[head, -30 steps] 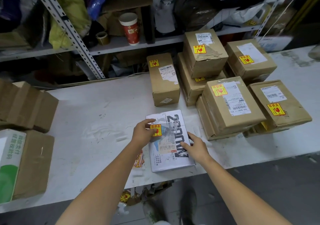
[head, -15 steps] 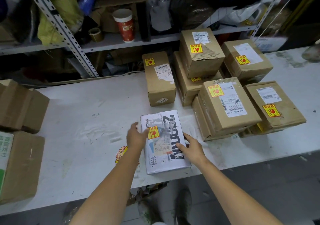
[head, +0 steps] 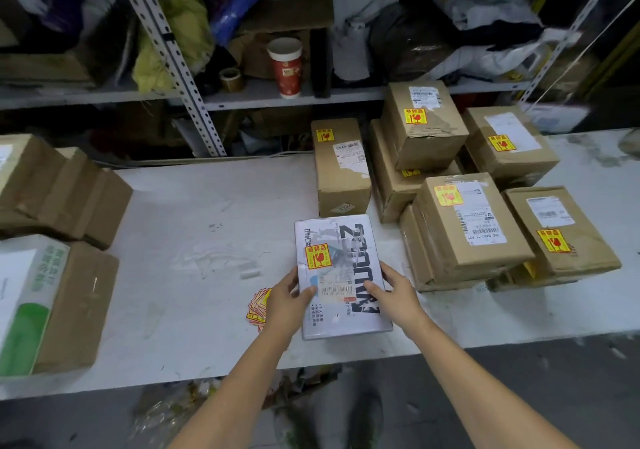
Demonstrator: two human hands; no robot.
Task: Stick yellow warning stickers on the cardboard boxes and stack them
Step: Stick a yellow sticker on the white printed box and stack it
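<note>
On table (head: 207,241), 6 o'clock edge: white box (head: 341,275), yellow sticker (head: 318,256) on top. Grip — left hand (head: 289,298) holds its 9 o'clock side, right hand (head: 394,293) its 3 o'clock side; possibly lifted. At 2 o'clock: stickered boxes (head: 467,227), stacked.

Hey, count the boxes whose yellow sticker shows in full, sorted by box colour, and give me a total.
brown boxes: 5
white box: 1
Total: 6
</note>
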